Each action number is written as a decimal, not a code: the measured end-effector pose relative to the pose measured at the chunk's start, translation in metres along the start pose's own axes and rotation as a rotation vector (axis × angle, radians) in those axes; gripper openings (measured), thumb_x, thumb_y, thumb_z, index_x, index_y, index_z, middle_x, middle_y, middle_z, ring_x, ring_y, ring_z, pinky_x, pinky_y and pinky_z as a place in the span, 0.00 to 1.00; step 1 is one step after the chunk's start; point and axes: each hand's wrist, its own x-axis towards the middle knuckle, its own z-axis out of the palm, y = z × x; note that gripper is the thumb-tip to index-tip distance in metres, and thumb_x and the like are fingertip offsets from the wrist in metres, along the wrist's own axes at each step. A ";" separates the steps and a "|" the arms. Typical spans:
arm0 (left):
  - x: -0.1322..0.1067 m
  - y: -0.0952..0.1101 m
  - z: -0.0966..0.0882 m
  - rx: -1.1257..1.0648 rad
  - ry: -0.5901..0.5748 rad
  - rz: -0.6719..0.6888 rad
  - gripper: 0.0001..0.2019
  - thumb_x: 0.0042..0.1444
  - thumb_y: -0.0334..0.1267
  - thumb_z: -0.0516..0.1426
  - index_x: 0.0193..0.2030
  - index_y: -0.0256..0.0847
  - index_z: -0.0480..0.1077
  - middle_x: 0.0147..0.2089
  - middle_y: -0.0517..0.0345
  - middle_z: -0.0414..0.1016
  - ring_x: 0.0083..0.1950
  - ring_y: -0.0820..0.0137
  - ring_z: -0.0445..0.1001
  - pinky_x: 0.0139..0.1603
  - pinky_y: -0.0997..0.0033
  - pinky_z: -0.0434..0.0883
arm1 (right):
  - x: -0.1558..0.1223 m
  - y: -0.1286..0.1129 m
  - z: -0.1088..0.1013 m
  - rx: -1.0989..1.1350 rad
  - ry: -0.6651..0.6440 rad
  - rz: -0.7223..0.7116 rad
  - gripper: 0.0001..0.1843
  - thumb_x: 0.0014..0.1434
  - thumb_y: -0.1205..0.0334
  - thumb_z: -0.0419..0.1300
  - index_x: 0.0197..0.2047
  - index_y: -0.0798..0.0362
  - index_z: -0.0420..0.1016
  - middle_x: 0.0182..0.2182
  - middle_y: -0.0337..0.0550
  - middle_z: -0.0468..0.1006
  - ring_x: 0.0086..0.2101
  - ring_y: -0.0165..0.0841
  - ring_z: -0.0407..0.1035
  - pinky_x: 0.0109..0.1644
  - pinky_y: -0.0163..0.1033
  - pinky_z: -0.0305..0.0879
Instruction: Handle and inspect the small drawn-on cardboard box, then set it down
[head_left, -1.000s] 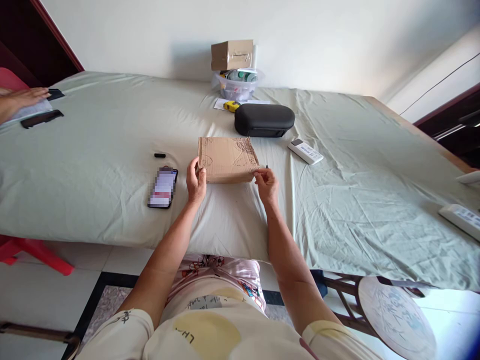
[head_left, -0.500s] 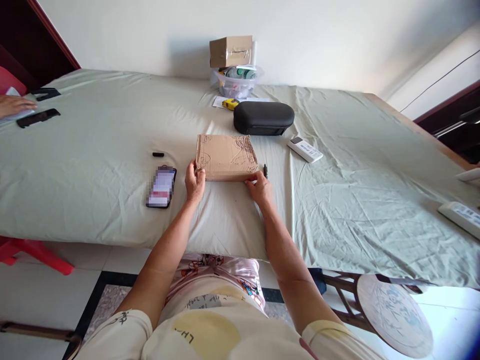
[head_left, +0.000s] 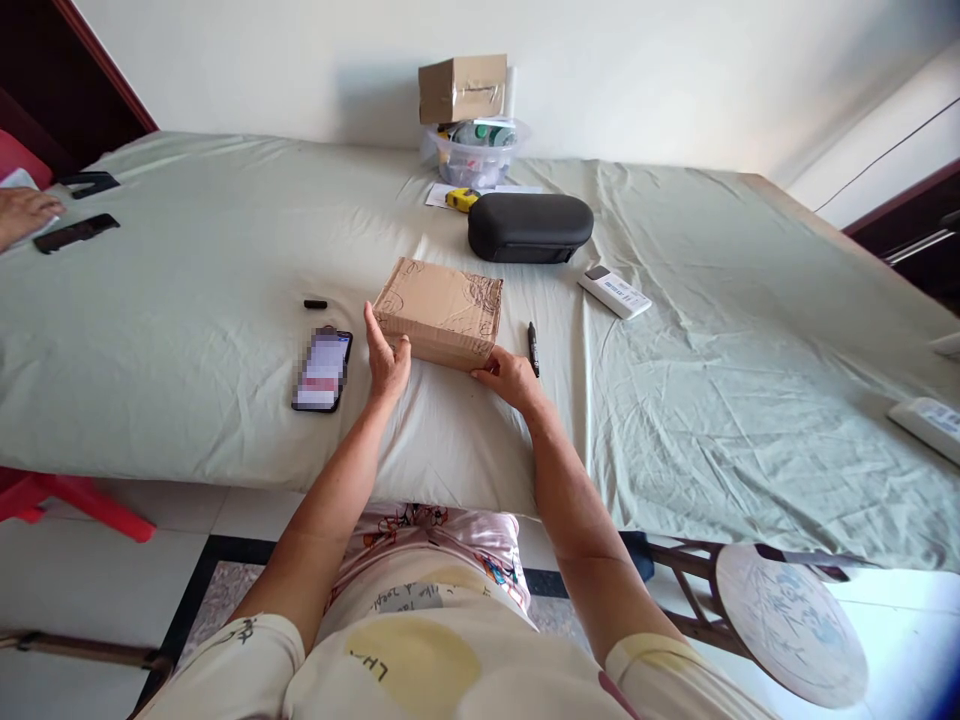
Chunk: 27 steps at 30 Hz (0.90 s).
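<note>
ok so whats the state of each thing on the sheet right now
cardboard box: closed, set at an angle, gripped at its near corners by left hand and right hand
phone: face up, screen lit
marker: lying flat, apart from the box
black case: shut
remote: lying face up
small box: closed, taped, resting on plastic tub

head cam | faces forward and down — near table [head_left: 225, 240] edge | single view

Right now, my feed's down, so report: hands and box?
Left hand flat against cardboard box; right hand gripping its near corner. Box skewed on sheet. Marker beside right hand.
</note>
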 end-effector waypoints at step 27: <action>-0.010 0.017 -0.001 0.007 0.010 -0.067 0.46 0.67 0.51 0.63 0.83 0.49 0.42 0.85 0.44 0.52 0.85 0.55 0.55 0.85 0.53 0.57 | -0.005 0.003 0.001 -0.019 0.082 0.035 0.19 0.61 0.46 0.67 0.31 0.47 0.64 0.26 0.37 0.75 0.27 0.31 0.64 0.33 0.37 0.56</action>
